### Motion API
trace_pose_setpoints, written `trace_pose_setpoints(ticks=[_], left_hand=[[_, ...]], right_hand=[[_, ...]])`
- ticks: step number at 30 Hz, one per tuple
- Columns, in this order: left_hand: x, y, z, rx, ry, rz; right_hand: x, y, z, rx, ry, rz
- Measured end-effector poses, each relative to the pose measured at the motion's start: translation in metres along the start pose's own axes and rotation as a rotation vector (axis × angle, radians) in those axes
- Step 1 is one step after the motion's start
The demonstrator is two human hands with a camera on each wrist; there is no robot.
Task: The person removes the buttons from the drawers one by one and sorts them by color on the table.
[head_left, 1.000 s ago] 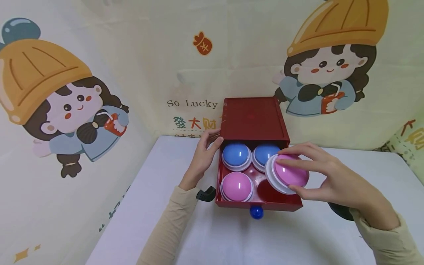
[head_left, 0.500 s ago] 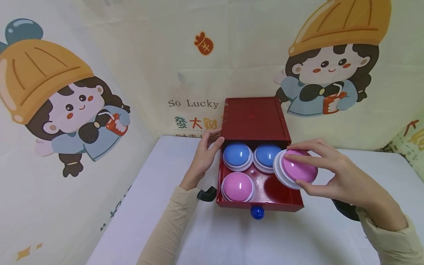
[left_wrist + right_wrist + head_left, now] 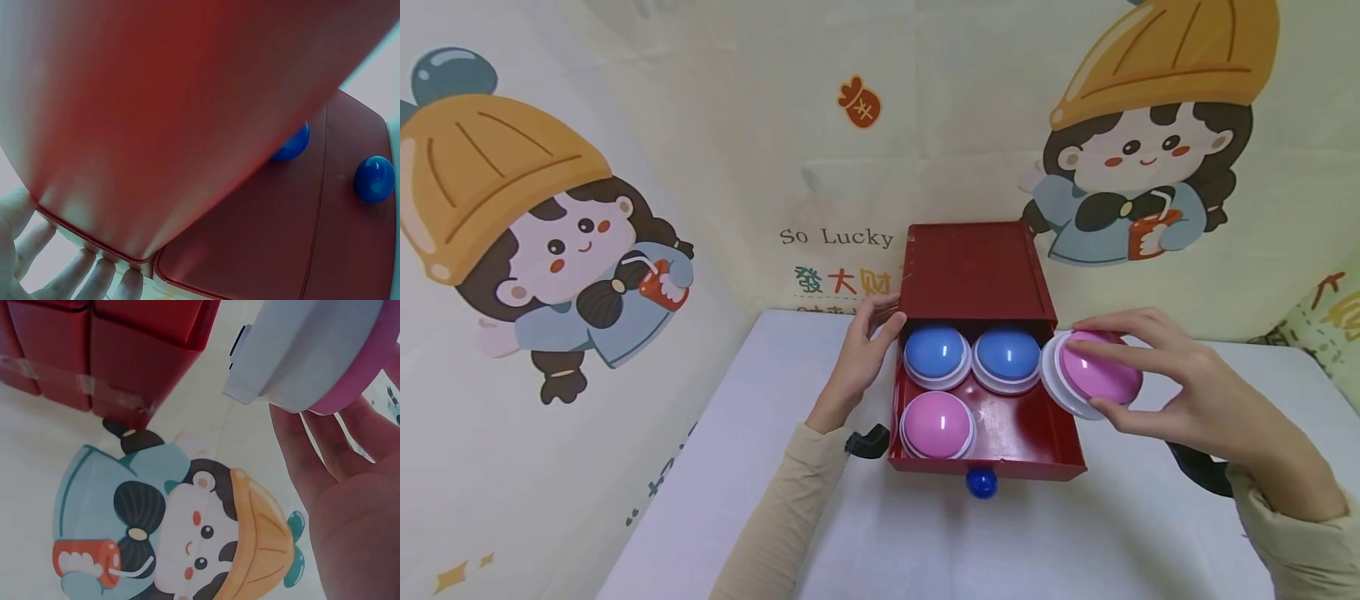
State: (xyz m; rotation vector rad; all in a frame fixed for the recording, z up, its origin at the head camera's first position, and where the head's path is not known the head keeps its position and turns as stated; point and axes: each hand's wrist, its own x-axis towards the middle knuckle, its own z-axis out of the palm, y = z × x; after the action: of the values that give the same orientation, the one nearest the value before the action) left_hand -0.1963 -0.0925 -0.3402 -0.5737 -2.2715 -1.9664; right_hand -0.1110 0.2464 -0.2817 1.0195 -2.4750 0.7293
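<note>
My right hand (image 3: 1180, 383) pinches a pink push button (image 3: 1105, 375) with a domed top and white base, tilted, just past the right edge of an open red drawer (image 3: 1015, 425). In the right wrist view the button's white base (image 3: 300, 356) faces the red cabinet (image 3: 144, 356). Inside the drawer sit two blue push buttons (image 3: 934, 354) at the back and another pink push button (image 3: 937, 425) at front left. My left hand (image 3: 865, 354) holds the left side of the cabinet, thumb at its front edge. In the left wrist view several fingers (image 3: 94, 275) reach its edge.
A blue knob (image 3: 981, 482) sticks out from the drawer's front. Two blue knobs (image 3: 375, 179) show in the left wrist view. The white table (image 3: 865, 542) lies under the cabinet, and a cloth printed with cartoon figures (image 3: 737, 125) hangs behind it.
My right hand has carried the pink button to the right and slightly up, away from over the drawer, uncovering the right blue button. My left hand stays in place.
</note>
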Motion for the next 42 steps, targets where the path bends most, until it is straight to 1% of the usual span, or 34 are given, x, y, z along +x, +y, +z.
trace_pose_setpoints(ticks=[3, 9, 12, 16, 24, 35, 42], left_hand=[[0.000, -0.001, 0.000, -0.006, -0.001, 0.004], [0.000, -0.001, 0.001, -0.009, 0.001, 0.006], [0.000, -0.001, 0.001, -0.002, 0.003, 0.005], [0.000, -0.001, 0.001, 0.005, 0.005, 0.008], [0.000, -0.002, 0.001, -0.002, 0.006, 0.005], [-0.001, 0.000, 0.003, -0.014, 0.008, 0.003], [-0.002, 0.001, 0.002, -0.013, 0.009, -0.002]], right_hand=[[-0.003, 0.002, 0.000, -0.019, -0.002, 0.034], [-0.006, 0.009, 0.000, -0.008, 0.042, -0.015], [-0.007, 0.012, 0.001, -0.011, 0.050, -0.013], [-0.008, 0.014, 0.001, -0.026, 0.048, 0.021], [-0.012, 0.021, 0.002, -0.037, 0.067, 0.019], [-0.018, 0.033, 0.008, -0.049, 0.071, 0.105], [-0.021, 0.045, 0.014, -0.050, 0.069, 0.126]])
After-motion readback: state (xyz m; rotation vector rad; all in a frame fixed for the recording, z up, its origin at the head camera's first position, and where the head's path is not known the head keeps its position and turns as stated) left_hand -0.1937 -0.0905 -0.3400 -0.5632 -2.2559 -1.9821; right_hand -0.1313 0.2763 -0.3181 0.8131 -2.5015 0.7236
